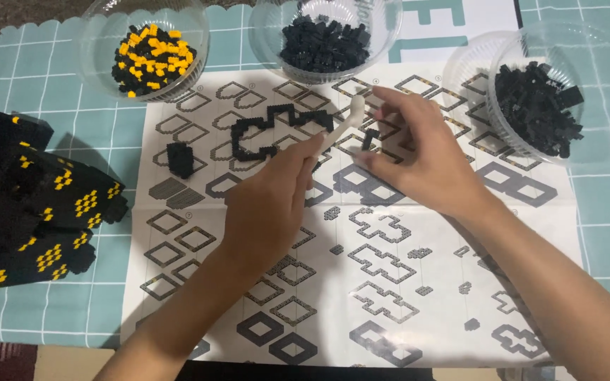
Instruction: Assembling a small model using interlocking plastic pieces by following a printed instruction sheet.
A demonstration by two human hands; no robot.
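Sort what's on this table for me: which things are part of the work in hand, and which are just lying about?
In use:
left hand holding white plastic stick tool
right hand pinching small black brick piece
flat black brick outline
printed paper instruction sheet

Lying about:
large black-and-yellow brick build
clear bowl of yellow and black bricks
two clear bowls of black bricks
small black block

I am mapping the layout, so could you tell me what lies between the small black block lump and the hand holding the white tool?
In the head view, the black ring-shaped brick outline lies on the instruction sheet between the small black lump and the left hand holding the white tool.
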